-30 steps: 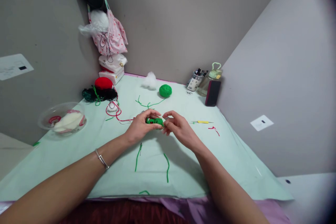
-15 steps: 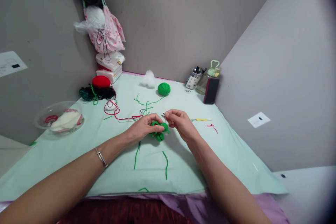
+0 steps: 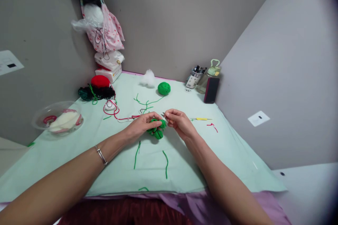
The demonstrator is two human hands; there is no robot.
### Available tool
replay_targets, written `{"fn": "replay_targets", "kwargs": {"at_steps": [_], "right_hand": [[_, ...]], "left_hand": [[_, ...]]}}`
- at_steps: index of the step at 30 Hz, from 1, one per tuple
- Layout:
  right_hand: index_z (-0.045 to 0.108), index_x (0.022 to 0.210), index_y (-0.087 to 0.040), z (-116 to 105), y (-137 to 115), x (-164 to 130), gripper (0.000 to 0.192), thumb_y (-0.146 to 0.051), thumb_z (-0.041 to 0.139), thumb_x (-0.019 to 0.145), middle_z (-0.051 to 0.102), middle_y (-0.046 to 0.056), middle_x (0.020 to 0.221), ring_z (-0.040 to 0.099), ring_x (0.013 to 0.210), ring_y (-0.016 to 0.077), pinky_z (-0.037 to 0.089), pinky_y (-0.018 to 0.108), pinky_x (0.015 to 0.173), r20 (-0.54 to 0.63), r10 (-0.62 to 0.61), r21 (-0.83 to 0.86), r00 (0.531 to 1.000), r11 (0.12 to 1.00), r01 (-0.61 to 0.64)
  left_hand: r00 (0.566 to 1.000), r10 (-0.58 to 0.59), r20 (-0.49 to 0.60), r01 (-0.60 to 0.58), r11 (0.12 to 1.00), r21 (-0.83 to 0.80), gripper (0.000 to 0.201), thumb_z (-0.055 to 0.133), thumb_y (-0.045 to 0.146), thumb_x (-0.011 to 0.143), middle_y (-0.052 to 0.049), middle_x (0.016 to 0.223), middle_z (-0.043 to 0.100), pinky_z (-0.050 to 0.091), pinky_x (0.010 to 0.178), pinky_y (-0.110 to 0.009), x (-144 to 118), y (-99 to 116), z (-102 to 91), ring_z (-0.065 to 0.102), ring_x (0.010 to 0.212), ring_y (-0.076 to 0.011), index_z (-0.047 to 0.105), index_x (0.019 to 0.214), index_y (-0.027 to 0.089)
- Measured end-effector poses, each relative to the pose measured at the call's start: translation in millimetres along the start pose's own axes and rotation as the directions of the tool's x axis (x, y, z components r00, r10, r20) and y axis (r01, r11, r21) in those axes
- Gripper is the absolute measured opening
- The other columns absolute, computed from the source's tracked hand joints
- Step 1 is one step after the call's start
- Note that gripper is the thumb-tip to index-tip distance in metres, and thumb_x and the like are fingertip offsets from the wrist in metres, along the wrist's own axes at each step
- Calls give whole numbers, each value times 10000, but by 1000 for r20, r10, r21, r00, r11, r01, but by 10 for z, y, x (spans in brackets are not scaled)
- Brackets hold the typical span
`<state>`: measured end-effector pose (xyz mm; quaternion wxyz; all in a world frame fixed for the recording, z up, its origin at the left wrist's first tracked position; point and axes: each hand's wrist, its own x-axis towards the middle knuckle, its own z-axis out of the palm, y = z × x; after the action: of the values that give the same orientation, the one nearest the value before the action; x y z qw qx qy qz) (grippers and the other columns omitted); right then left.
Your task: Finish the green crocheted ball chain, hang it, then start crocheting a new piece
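Observation:
My left hand (image 3: 148, 123) is closed around a small green crocheted piece (image 3: 158, 134) with rounded parts and some red in it, just above the table. Its thumb and fingers pinch the upper green part. Close by on the right, my right hand (image 3: 177, 119) is closed in a pinch at that part's edge. From its fingertips a small pointed metal tool (image 3: 163, 114) sticks out, and a thin white line runs down to the green piece. The fingers hide most of the tool, so its kind is unclear.
Behind my hands lie a green yarn ball (image 3: 164, 88) and white stuffing (image 3: 148, 78). A yellow-handled crochet hook (image 3: 202, 119) is on the right, near a phone (image 3: 211, 90) and a bottle (image 3: 204, 83). Red yarn (image 3: 100, 81) and a plastic bowl (image 3: 42, 121) stand left. Cut green strands (image 3: 166, 164) lie in front.
Both hands stay close together at the green crocheted piece, which has tilted slightly. A thin white line now shows between the right fingertips and the piece. The whole view has shifted a little.

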<state>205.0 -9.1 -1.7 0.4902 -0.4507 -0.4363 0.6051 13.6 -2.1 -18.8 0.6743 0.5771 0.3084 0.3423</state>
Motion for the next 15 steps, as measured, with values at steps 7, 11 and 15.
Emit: {"fn": "replay_targets", "kwargs": {"at_steps": [7, 11, 15], "right_hand": [[598, 723, -203, -219, 8, 163, 367, -369, 890, 576, 607, -20, 705, 412, 545, 73, 277, 202, 437, -112, -9, 94, 994, 995, 20], [554, 764, -219, -302, -93, 143, 392, -403, 871, 624, 641, -21, 750, 352, 491, 59, 244, 195, 395, -46, 41, 114, 998, 993, -35], [531, 745, -208, -207, -128, 64, 393, -418, 856, 677, 426, -98, 540, 266, 441, 47, 238, 179, 394, 89, 87, 106, 992, 990, -96]], "left_hand": [[996, -41, 76, 40, 999, 23, 245, 810, 374, 786, -30, 816, 674, 455, 689, -302, -50, 39, 58, 608, 724, -160, 705, 909, 191], [991, -56, 125, 54, 998, 14, 235, 776, 380, 821, -24, 793, 653, 451, 657, -292, -78, 86, 62, 622, 714, -164, 689, 939, 197], [986, -54, 159, 58, 998, -22, 256, 747, 370, 852, -26, 872, 671, 451, 678, -292, -88, 103, 9, 646, 763, -170, 628, 1029, 228]]}}
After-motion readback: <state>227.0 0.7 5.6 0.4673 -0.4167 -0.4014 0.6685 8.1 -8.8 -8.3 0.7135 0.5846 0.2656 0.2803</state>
